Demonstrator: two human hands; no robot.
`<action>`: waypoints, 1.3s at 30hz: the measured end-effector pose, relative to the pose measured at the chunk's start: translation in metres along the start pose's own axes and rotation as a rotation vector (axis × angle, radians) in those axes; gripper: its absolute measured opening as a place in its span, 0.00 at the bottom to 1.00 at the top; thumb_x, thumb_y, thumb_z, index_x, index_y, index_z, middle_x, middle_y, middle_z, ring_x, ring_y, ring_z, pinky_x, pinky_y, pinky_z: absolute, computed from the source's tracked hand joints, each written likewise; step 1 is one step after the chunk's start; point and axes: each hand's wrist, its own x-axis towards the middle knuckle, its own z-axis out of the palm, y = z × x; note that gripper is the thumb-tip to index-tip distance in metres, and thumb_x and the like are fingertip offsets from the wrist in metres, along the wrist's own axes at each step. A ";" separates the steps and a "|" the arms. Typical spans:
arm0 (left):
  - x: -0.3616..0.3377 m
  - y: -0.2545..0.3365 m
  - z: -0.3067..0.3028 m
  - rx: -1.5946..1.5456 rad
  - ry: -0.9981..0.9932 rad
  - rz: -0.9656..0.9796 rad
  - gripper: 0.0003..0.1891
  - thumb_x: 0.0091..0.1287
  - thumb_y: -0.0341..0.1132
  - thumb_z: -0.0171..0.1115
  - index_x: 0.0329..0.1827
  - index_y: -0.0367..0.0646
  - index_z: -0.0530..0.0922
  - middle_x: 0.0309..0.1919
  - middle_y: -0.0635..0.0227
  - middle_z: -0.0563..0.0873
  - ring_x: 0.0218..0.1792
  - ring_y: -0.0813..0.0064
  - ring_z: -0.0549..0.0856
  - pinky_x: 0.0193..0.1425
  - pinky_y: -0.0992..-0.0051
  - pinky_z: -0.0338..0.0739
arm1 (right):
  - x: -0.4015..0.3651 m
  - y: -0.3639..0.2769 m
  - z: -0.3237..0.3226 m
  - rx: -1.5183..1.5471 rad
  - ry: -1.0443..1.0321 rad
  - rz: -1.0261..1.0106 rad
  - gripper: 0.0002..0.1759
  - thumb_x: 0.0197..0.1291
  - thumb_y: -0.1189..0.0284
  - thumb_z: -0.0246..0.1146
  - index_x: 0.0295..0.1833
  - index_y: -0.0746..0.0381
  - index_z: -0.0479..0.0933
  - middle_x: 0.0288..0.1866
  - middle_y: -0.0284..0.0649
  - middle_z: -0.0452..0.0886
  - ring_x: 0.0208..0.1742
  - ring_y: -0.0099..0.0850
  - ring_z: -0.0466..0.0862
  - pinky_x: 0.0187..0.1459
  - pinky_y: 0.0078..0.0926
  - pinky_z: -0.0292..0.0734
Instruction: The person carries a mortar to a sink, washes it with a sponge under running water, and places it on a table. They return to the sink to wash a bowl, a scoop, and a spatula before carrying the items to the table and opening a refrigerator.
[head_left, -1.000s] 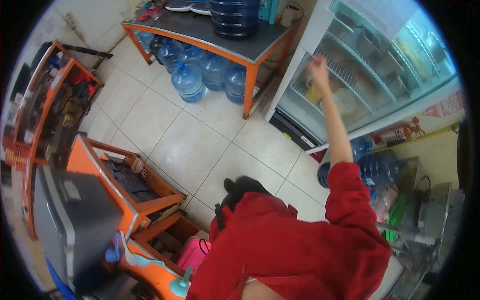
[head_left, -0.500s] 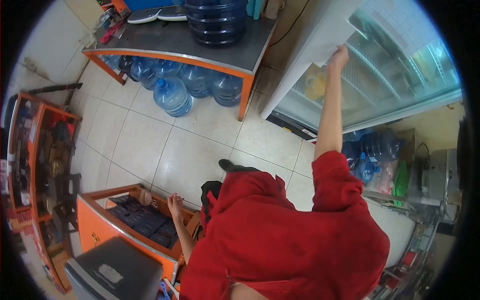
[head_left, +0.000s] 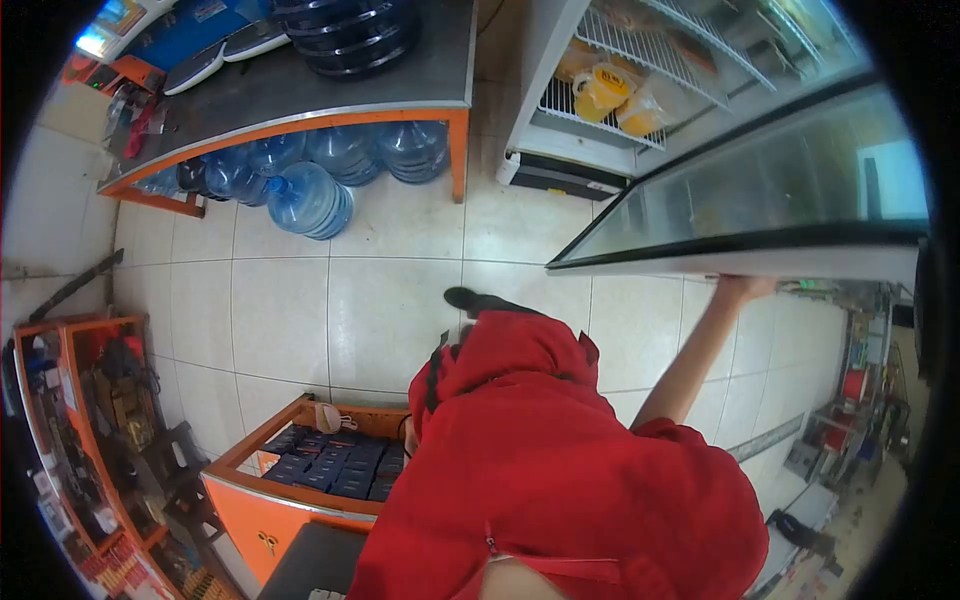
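Observation:
My right hand [head_left: 745, 288] is closed on the edge of the glass fridge door [head_left: 760, 220], which stands swung open toward me. Its fingers are partly hidden by the door frame. Inside the fridge [head_left: 585, 150], bags of yellow contents [head_left: 603, 92] lie on a white wire shelf [head_left: 650, 60]. Only a sliver of my left hand [head_left: 409, 436] shows beside my red clothing, near the orange cabinet's edge; its fingers are hidden.
Large blue water bottles [head_left: 310, 200] stand under and before a dark-topped table [head_left: 220, 110]. An orange cabinet [head_left: 250, 520] holding dark boxes [head_left: 335, 465] is at lower left. Orange shelving [head_left: 75, 400] stands far left, and a metal rack [head_left: 850, 420] at right.
The fridge door has swung from closed to open, with my right hand moving down and right along with it. My left hand has drawn in close to my body. The view has turned.

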 end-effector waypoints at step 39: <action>0.008 0.146 0.000 -0.225 0.179 0.101 0.14 0.62 0.33 0.48 0.47 0.35 0.70 0.41 0.52 0.77 0.39 0.64 0.78 0.40 0.70 0.74 | -0.024 0.175 0.277 -0.715 -0.064 -0.655 0.20 0.59 0.68 0.52 0.51 0.72 0.64 0.49 0.54 0.68 0.51 0.49 0.69 0.52 0.43 0.65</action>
